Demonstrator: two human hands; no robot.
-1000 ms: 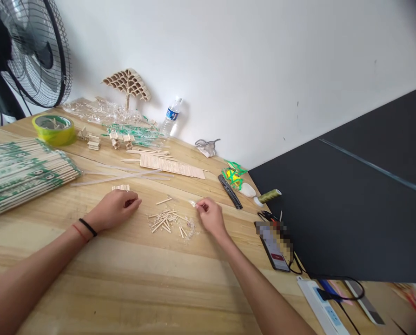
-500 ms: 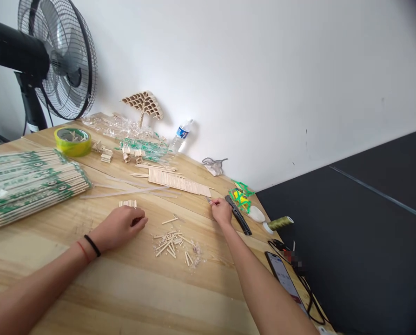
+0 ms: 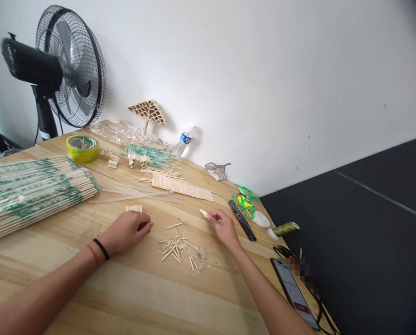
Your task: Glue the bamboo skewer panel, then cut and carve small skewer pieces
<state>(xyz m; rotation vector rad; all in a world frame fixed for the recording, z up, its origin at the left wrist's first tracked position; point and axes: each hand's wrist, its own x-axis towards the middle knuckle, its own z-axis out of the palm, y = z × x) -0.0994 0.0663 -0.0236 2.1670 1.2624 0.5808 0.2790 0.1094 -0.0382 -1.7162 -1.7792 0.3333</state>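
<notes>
My right hand (image 3: 223, 229) is raised over the table with thumb and fingers pinched on a small pale pointed piece (image 3: 204, 213), too small to name. It is between the flat panel of thin sticks (image 3: 181, 187) and the scattered short stick pieces (image 3: 174, 246). My left hand (image 3: 129, 231) rests on the table, fingers curled in and thumb close to them. What it may hold is hidden. Just beyond its knuckles stands a row of short sticks (image 3: 134, 208), partly covered by the hand.
Bagged long sticks (image 3: 36, 190) and yellow tape (image 3: 82, 149) lie left. A stick-built tree model (image 3: 148, 112), a bottle (image 3: 184, 139) and a fan (image 3: 70, 70) stand behind. A black box cutter (image 3: 242, 220), thread spool (image 3: 285, 229) and phone (image 3: 293, 293) line the right edge.
My right hand has drawn back from the end of the stick panel toward me, with the pale piece now showing in its fingers. My left hand stays put. The view has shifted slightly.
</notes>
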